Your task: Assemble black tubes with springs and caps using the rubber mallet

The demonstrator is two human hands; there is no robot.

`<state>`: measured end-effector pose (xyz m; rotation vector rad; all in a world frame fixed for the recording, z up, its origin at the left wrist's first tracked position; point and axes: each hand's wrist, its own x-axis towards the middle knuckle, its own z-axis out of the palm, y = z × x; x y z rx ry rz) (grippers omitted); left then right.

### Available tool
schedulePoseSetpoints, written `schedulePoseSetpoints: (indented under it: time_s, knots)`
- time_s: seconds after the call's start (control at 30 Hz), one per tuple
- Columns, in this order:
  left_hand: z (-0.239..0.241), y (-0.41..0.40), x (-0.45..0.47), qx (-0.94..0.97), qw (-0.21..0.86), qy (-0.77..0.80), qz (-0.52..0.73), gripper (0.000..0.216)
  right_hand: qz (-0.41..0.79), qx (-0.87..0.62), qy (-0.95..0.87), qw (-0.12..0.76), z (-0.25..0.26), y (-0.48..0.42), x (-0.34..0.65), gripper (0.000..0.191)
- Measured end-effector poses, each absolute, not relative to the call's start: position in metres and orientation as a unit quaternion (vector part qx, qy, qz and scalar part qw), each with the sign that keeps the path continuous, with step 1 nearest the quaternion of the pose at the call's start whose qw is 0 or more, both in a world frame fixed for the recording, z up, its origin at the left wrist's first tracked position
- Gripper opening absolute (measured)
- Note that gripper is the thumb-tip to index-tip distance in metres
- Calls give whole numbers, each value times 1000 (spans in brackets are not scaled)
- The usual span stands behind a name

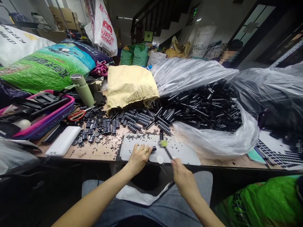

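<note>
My left hand, with a ring on one finger, is closed around a short black tube lying on the pale work mat. Only the tube's right end shows beyond my fingers. In my closed right hand is the dark handle of a small hammer, its head black with a yellow-green part. The hammer head is just right of the tube, and I cannot tell whether it touches anything. A white round disc lies below it at the mat's edge. Tiny black rings are scattered over the mat.
Black-and-white ribbed rollers spill from a yellow sack. Black tubes fill a clear plastic bag at right. Leftward are red-handled scissors, a white power bank, a green flask and a pink-rimmed basket. A person is behind.
</note>
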<state>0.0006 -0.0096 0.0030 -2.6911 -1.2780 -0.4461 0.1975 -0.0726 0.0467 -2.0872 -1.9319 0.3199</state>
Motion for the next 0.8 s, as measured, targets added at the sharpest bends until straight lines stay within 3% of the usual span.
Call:
schedulePoseSetpoints:
  time_s: [0.1, 0.27, 0.43, 0.63, 0.7, 0.8]
  knots:
    - [-2, -14, 8, -885, 67, -441, -137, 39, 113, -710, -684, 122, 56, -73, 183, 36]
    - [-13, -21, 26, -871, 58, -469, -137, 59, 96, -643, -705, 282, 71, -74, 157, 37]
    - [-24, -13, 31, -880, 53, -450, -143, 57, 131, -610, -777, 85, 53, -71, 131, 36]
    - [4, -5, 26, -865, -79, -468, -163, 26, 84, -713, -690, 86, 57, -55, 174, 39]
    - [19, 7, 16, -859, -117, -467, -173, 26, 45, -751, -656, 58, 54, -49, 202, 38]
    - [37, 45, -5, -782, -106, -586, -184, 30, -4, -783, -621, 2, 40, -42, 243, 37]
